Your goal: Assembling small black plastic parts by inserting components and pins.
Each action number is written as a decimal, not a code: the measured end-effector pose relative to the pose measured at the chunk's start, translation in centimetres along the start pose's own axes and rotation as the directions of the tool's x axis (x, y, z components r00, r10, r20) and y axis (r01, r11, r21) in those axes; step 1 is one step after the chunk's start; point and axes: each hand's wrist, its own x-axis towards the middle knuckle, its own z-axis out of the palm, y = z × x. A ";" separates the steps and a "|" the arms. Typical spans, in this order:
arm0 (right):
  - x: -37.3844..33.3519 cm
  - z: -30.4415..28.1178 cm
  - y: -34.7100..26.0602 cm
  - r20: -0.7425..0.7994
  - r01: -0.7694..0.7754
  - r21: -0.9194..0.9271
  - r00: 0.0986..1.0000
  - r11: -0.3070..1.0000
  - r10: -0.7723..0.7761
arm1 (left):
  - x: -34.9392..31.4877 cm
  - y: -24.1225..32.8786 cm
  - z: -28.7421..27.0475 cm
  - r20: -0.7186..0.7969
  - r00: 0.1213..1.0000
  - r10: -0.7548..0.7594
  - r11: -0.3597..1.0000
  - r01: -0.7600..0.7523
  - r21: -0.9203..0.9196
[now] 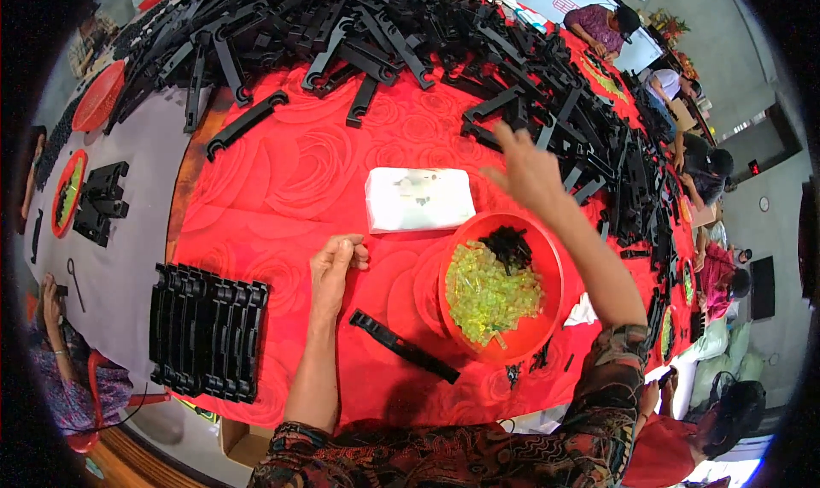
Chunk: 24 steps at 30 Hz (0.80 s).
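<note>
My left hand (336, 264) rests over the red tablecloth with its fingers curled and the thumb pressed on them; whatever is inside, if anything, is hidden. Slightly blurred, my right hand (530, 170) is stretched out above the red bowl, fingers apart, close to the edge of a heap of long black plastic parts (504, 103). The red bowl (553, 270) holds many small yellow-green translucent pieces (487, 291) and a clump of small black pieces (510, 247). One single black plastic strip (403, 345) lies at a slant between my forearms, touched by neither hand.
A white soft packet (418, 199) lies behind the bowl. Several black strips form a neat row (209, 332) at the left. Small black bits (514, 373) and a crumpled tissue (581, 310) lie near the bowl. Other people sit along the right side and at the left table.
</note>
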 end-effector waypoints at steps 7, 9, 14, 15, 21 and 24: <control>9.7 9.5 7.7 0.202 0.029 -0.363 0.978 0.931 0.048 | 0.0 -0.3 0.1 -0.032 0.999 -0.011 1.000 0.012 0.013; 11.3 12.0 6.9 0.279 0.143 -0.515 0.960 0.845 0.008 | 0.0 -0.4 0.1 -0.018 1.000 0.007 1.000 -0.007 -0.008; 14.7 13.9 6.4 0.447 0.308 -0.449 0.890 0.839 -0.087 | -0.3 -0.3 0.1 -0.073 0.997 -0.003 1.000 0.004 0.015; 14.8 13.5 6.2 0.450 0.310 -0.388 0.886 0.868 -0.115 | -0.2 -0.4 0.2 -0.068 0.998 -0.003 1.000 0.004 0.009; 14.5 14.5 6.6 0.370 0.181 -0.261 0.926 0.948 -0.076 | 0.2 -0.4 0.4 -0.054 0.999 0.011 1.000 -0.010 0.008; 12.7 13.9 6.0 0.317 0.235 -0.277 0.938 0.932 -0.142 | 0.2 -0.3 0.3 -0.059 0.998 0.009 1.000 -0.009 0.005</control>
